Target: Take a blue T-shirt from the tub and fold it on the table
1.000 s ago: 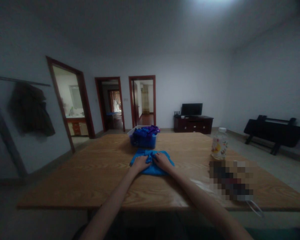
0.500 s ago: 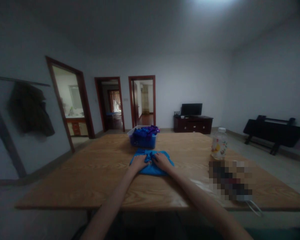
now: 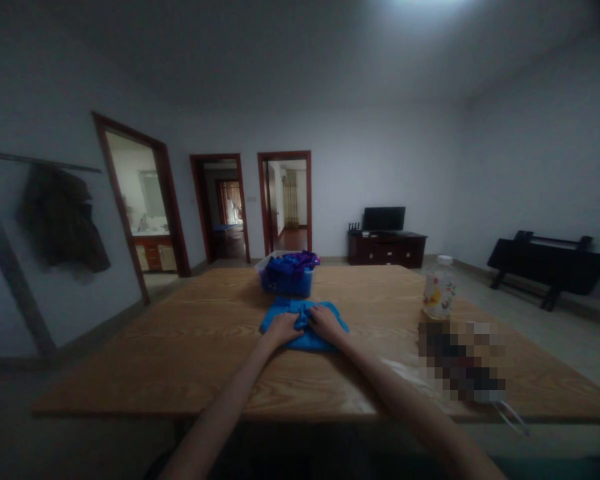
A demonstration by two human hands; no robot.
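Note:
A bright blue cloth (image 3: 313, 343) lies on the wooden table, spread at its edges and bunched up in the middle. From the left, my left hand (image 3: 284, 327) pinches the bunched part. My right hand (image 3: 326, 322) grips the same gathered part from the right, close beside the left one. Both sets of fingers are curled, and the fingertips are partly hidden in the folds. Just beyond the cloth stands a clear plastic bin (image 3: 285, 283), heaped with dark blue and purple shiny fabric (image 3: 293, 263).
The wooden table (image 3: 180, 360) reaches away from me. On its right stand a clear bottle (image 3: 439, 290) with a white lid and a blurred-out object (image 3: 463, 363) with a looped wire handle. Farther off are a TV cabinet (image 3: 386, 248) and a folded black table (image 3: 547, 263).
My left hand has shifted slightly right, closer to the right hand, and its fingers are more curled into the cloth. The right hand has barely moved.

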